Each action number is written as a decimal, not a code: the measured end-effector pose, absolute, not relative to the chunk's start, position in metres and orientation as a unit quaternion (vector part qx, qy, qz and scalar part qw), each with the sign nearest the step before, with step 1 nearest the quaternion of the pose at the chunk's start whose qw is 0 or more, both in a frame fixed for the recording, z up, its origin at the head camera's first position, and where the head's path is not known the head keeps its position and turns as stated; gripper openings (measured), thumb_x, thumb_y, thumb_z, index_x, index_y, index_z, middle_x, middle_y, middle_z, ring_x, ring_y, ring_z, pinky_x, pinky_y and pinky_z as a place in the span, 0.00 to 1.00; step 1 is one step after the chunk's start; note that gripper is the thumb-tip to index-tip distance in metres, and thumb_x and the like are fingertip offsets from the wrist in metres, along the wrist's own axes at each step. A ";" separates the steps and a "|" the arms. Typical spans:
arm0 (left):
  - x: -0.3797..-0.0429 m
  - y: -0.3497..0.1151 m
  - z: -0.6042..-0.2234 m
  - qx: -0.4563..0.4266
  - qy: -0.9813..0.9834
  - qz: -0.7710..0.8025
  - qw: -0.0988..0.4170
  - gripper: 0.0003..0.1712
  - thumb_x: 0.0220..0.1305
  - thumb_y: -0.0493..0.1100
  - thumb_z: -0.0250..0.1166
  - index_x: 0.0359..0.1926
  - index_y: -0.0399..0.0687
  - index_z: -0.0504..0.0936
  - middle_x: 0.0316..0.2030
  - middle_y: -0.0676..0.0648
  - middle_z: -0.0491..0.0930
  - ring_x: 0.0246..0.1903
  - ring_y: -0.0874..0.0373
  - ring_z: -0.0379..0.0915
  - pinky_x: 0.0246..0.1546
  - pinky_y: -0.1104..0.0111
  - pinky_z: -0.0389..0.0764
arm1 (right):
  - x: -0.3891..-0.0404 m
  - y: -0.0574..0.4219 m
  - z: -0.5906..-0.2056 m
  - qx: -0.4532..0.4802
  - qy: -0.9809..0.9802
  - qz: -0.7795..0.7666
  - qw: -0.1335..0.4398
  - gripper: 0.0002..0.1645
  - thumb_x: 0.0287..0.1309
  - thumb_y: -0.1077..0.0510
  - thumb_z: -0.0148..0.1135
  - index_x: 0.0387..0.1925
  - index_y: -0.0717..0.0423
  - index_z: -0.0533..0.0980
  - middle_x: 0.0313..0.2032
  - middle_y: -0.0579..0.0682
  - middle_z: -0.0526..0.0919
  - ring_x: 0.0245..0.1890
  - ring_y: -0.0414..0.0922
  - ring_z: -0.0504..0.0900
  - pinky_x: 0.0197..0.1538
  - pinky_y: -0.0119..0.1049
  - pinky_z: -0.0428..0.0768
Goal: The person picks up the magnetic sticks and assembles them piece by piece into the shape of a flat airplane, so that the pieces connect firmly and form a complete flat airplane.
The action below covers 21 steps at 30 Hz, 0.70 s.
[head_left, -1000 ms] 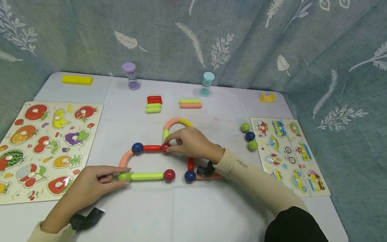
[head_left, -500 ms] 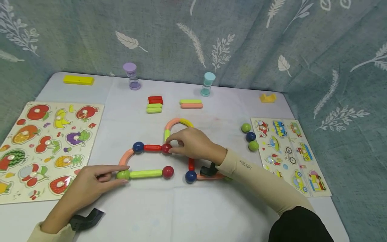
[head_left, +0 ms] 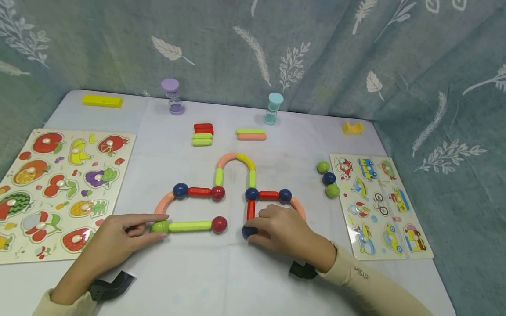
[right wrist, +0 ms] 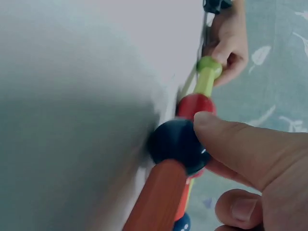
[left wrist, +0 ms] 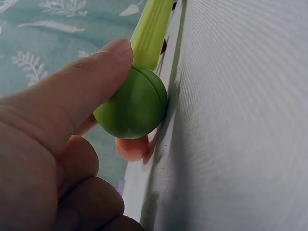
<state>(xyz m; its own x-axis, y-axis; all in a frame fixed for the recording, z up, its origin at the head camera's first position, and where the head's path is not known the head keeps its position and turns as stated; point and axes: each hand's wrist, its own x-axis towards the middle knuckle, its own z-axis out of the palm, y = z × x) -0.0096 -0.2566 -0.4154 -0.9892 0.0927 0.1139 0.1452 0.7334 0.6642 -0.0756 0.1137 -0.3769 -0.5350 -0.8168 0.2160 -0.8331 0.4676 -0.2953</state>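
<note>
My left hand (head_left: 112, 239) pinches a green ball (left wrist: 137, 108) between thumb and finger. A light green stick (head_left: 191, 226) joins that ball to a red ball (head_left: 219, 224). With thumb and fingers, my right hand (head_left: 290, 230) pinches a dark blue ball (right wrist: 175, 142), to which an orange-pink stick (right wrist: 159, 197) is attached. A red stick (head_left: 251, 210) runs from this ball up to another blue ball (head_left: 251, 194). Above, an arch of a peach curved piece (head_left: 226, 160) and a yellow curved piece (head_left: 247, 162) links both sides. A gap separates the red ball from the pinched blue one.
A fruit puzzle board (head_left: 67, 193) lies left, a vehicle puzzle board (head_left: 371, 228) right. Three loose balls (head_left: 328, 178) sit beside the latter. Spare short sticks (head_left: 202, 136), longer sticks (head_left: 251, 137), a purple hourglass (head_left: 172, 96) and a teal hourglass (head_left: 273, 108) are behind.
My right hand has left the red ball at the arch's left foot and moved down and right to the lower blue ball. My left hand stays on the green ball.
</note>
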 end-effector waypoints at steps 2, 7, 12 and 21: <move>-0.009 -0.257 -0.415 -0.062 -0.930 -0.360 0.036 0.18 0.44 0.58 0.74 0.40 0.75 0.84 0.13 0.60 0.57 0.14 0.66 0.52 0.14 0.72 0.55 | -0.075 0.115 -0.379 0.476 -0.859 0.187 0.032 0.14 0.50 0.45 0.70 0.39 0.43 0.83 0.20 0.36 0.68 0.22 0.33 0.62 0.24 0.25 0.59; -0.009 -0.256 -0.414 -0.054 -0.933 -0.355 0.033 0.18 0.43 0.60 0.73 0.40 0.75 0.84 0.13 0.59 0.57 0.15 0.65 0.52 0.15 0.71 0.54 | -0.075 0.121 -0.382 0.467 -0.862 0.198 0.030 0.14 0.51 0.47 0.69 0.41 0.41 0.83 0.21 0.35 0.67 0.22 0.33 0.62 0.25 0.25 0.59; -0.009 -0.255 -0.413 -0.047 -0.933 -0.353 0.040 0.18 0.42 0.60 0.74 0.39 0.75 0.84 0.13 0.59 0.57 0.15 0.64 0.52 0.16 0.71 0.54 | -0.076 0.127 -0.381 0.455 -0.865 0.211 0.023 0.13 0.49 0.48 0.70 0.39 0.41 0.84 0.21 0.34 0.66 0.23 0.32 0.62 0.26 0.26 0.61; -0.009 -0.256 -0.415 -0.043 -0.931 -0.360 0.040 0.18 0.42 0.59 0.74 0.39 0.75 0.84 0.13 0.58 0.57 0.15 0.64 0.52 0.16 0.71 0.54 | -0.080 0.132 -0.384 0.455 -0.860 0.228 0.015 0.12 0.49 0.48 0.71 0.39 0.39 0.83 0.21 0.35 0.68 0.24 0.31 0.62 0.27 0.27 0.61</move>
